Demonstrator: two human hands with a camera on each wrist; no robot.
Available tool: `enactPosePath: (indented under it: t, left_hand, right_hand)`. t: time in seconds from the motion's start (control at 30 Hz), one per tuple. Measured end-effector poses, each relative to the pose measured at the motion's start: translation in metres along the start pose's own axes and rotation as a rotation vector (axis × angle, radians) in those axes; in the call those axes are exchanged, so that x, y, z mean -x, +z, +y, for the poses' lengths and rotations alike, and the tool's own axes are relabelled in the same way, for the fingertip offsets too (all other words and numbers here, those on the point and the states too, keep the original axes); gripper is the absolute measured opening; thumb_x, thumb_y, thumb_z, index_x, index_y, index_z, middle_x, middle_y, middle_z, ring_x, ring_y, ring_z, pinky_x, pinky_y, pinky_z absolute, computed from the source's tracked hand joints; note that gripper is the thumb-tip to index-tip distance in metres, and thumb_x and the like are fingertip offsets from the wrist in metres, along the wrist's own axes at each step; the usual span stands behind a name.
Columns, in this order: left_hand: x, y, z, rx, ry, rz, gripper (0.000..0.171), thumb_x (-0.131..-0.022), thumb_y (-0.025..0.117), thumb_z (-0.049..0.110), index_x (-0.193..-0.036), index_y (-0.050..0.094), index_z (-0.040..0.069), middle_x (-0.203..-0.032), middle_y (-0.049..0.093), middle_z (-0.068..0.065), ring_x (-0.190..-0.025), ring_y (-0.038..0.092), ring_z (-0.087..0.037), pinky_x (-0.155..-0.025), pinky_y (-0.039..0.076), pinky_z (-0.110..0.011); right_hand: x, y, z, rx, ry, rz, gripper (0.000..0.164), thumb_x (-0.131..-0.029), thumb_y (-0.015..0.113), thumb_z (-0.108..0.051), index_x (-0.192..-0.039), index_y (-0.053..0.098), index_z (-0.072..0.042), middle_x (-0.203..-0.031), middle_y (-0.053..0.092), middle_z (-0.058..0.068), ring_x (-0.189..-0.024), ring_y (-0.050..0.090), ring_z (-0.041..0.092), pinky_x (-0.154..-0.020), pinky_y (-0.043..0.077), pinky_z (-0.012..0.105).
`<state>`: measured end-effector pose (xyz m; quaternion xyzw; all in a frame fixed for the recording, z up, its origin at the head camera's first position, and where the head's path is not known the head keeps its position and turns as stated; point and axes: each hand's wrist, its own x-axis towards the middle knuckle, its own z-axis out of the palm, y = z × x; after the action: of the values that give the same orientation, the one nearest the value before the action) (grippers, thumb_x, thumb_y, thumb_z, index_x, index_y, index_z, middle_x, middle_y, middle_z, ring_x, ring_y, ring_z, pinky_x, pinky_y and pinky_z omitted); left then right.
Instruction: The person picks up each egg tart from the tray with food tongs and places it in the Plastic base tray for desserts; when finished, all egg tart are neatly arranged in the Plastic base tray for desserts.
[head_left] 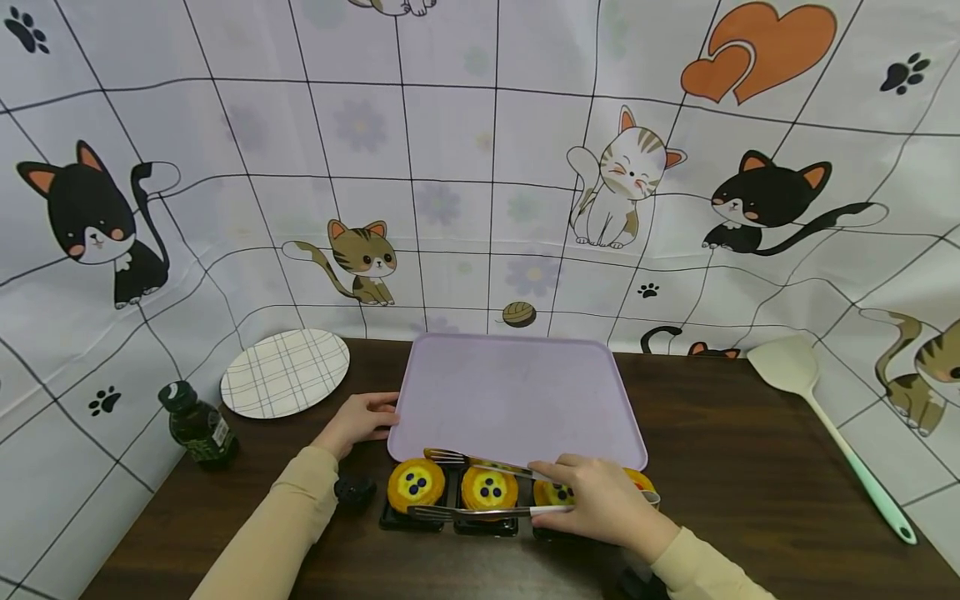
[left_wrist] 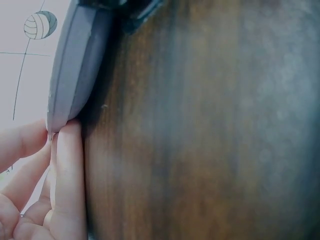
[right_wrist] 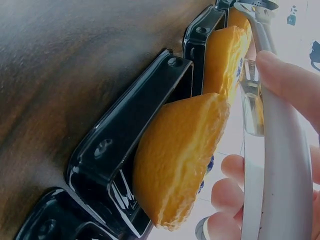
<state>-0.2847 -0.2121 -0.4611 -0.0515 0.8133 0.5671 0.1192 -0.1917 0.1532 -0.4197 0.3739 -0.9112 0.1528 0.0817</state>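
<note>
My left hand point(head_left: 363, 421) pinches the left rim of a lilac tray point(head_left: 517, 400); in the left wrist view, fingers point(left_wrist: 70, 175) lie on both sides of the tray's edge. My right hand point(head_left: 600, 504) holds metal food tongs point(head_left: 487, 512) by their white grips point(right_wrist: 285, 165). The two fork-like ends of the tongs are spread apart, one on each side of the row of tarts. Several yellow tarts with dark blue dots, such as the left one point(head_left: 416, 483), sit in black plastic holders point(right_wrist: 135, 120) in front of the tray. My right hand partly hides the right-hand tarts.
A white checked plate point(head_left: 285, 373) leans at the back left, beside a dark green bottle point(head_left: 198, 425). On the right lies a spatula point(head_left: 847, 442) with a mint handle. The dark wooden table point(head_left: 712, 433) meets a cat-print sheet point(head_left: 450, 208) at back and sides.
</note>
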Motion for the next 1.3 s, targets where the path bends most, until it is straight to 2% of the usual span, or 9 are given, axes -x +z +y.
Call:
enactPosePath:
  t: [0.4,0.63,0.8,0.93,1.13,1.23,1.3]
  left_hand:
    - [-0.002,0.000,-0.001,-0.010,-0.010,0.003,0.051,-0.090,0.063,0.006,-0.137,0.048,-0.002,-0.117,0.058,-0.021,-0.093,0.062,-0.018,-0.079,0.058,-0.034]
    - [-0.001,0.001,0.000,-0.002,-0.012,0.002,0.050,-0.090,0.063,0.006,-0.137,0.048,-0.002,-0.116,0.059,-0.020,-0.090,0.063,-0.016,-0.079,0.058,-0.034]
    - [0.001,0.001,0.001,-0.004,-0.014,0.007,0.050,-0.090,0.063,0.005,-0.137,0.047,-0.003,-0.118,0.058,-0.022,-0.091,0.063,-0.017,-0.079,0.058,-0.034]
    - [0.001,0.001,0.001,-0.002,-0.008,0.007,0.051,-0.090,0.063,0.005,-0.137,0.047,-0.003,-0.117,0.059,-0.021,-0.090,0.063,-0.017,-0.079,0.058,-0.034]
    - [0.003,0.000,0.001,0.003,0.002,0.000,0.051,-0.089,0.063,0.004,-0.137,0.047,-0.003,-0.114,0.059,-0.020,-0.089,0.063,-0.016,-0.079,0.058,-0.035]
    - [0.003,0.000,0.001,0.003,0.006,-0.005,0.051,-0.089,0.063,0.004,-0.137,0.047,-0.003,-0.113,0.059,-0.020,-0.088,0.063,-0.015,-0.079,0.058,-0.035]
    - [0.002,0.001,0.001,0.009,0.008,-0.010,0.051,-0.089,0.063,0.004,-0.137,0.047,-0.003,-0.113,0.059,-0.020,-0.089,0.063,-0.015,-0.079,0.058,-0.034]
  right_hand:
    - [0.001,-0.003,-0.001,-0.007,0.001,0.000,0.058,-0.072,0.077,-0.050,-0.118,0.067,-0.016,-0.087,0.065,-0.005,-0.066,0.057,0.006,-0.052,0.046,0.020]
    - [0.005,-0.006,-0.001,0.007,0.000,0.021,0.059,-0.072,0.076,-0.052,-0.118,0.067,-0.017,-0.083,0.064,-0.007,-0.063,0.046,-0.002,-0.050,0.040,0.016]
    - [0.009,-0.009,0.000,0.012,0.022,0.056,0.060,-0.073,0.074,-0.055,-0.119,0.067,-0.018,-0.084,0.063,-0.008,-0.062,0.048,0.000,-0.050,0.039,0.016]
    - [0.011,-0.012,0.001,0.015,0.054,0.098,0.061,-0.072,0.074,-0.056,-0.119,0.067,-0.018,-0.085,0.063,-0.010,-0.062,0.050,0.000,-0.051,0.041,0.017]
    - [0.016,-0.016,0.003,0.016,0.121,0.148,0.059,-0.073,0.073,-0.057,-0.121,0.066,-0.022,-0.096,0.068,-0.008,-0.074,0.062,0.008,-0.056,0.050,0.024]
    - [0.020,-0.018,0.006,0.029,0.171,0.156,0.058,-0.075,0.070,-0.058,-0.122,0.065,-0.024,-0.103,0.069,-0.007,-0.081,0.065,0.011,-0.059,0.053,0.026]
    - [0.023,-0.019,0.008,0.024,0.216,0.150,0.059,-0.075,0.070,-0.059,-0.123,0.065,-0.024,-0.106,0.069,-0.005,-0.079,0.065,0.010,-0.060,0.053,0.026]
